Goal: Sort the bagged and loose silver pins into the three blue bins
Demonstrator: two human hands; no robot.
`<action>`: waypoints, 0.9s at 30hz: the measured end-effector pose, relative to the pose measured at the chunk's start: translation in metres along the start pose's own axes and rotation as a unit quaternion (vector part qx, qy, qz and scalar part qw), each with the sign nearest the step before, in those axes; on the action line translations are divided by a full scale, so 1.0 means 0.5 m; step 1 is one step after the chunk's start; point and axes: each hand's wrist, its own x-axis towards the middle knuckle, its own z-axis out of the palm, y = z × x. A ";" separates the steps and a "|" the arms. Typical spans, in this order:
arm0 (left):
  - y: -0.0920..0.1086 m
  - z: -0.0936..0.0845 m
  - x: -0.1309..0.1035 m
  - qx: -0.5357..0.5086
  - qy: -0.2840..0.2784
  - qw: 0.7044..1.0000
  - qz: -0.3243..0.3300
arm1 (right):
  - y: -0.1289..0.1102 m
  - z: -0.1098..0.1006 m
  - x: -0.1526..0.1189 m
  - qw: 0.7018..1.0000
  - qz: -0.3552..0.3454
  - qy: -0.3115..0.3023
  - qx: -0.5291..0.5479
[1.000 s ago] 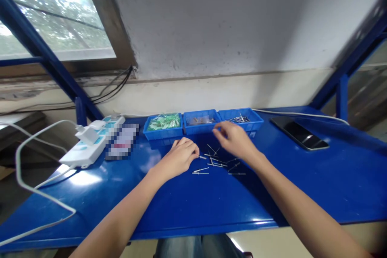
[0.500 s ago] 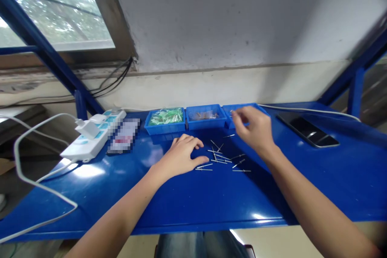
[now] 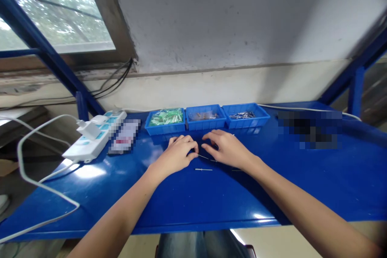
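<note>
My left hand (image 3: 179,154) has its thumb and forefinger pinched on one end of a thin silver blind rivet (image 3: 203,156), which points to the right. Facing it from the right, my right hand (image 3: 228,148) hangs over the loose rivets, thumb and fingers apart, with nothing visible between them. One blind rivet (image 3: 203,169) lies on the blue table just below the hands. My right hand covers most of the other loose rivets; only a few ends show around it. Behind it, the right blue tray (image 3: 248,122) holds a heap of rivets.
A middle blue tray (image 3: 207,124) holds small parts in clear plastic, and the left blue tray (image 3: 165,130) holds green-and-white packets. Further left are a blurred-out flat object (image 3: 123,137) and a white power strip (image 3: 93,137) with cables. At right lies a pixelated dark object (image 3: 311,129).
My right hand has come from the right tray down and left over the loose rivets, uncovering that tray. My left hand has closed its fingers on a rivet.
</note>
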 end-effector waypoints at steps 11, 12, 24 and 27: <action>0.030 -0.027 -0.002 -0.108 0.028 0.994 -0.018 | 0.037 -0.040 0.002 0.991 -0.003 0.120 -0.062; 0.032 -0.031 -0.009 -0.097 -0.012 0.995 0.000 | 0.056 -0.048 0.002 0.981 0.055 0.165 -0.086; 0.024 -0.026 -0.003 -0.099 0.024 0.994 0.040 | -0.007 -0.007 0.000 0.998 0.030 0.051 -0.022; 0.013 -0.029 0.001 -0.124 0.073 0.990 -0.003 | -0.041 0.012 -0.004 0.998 -0.031 0.010 -0.045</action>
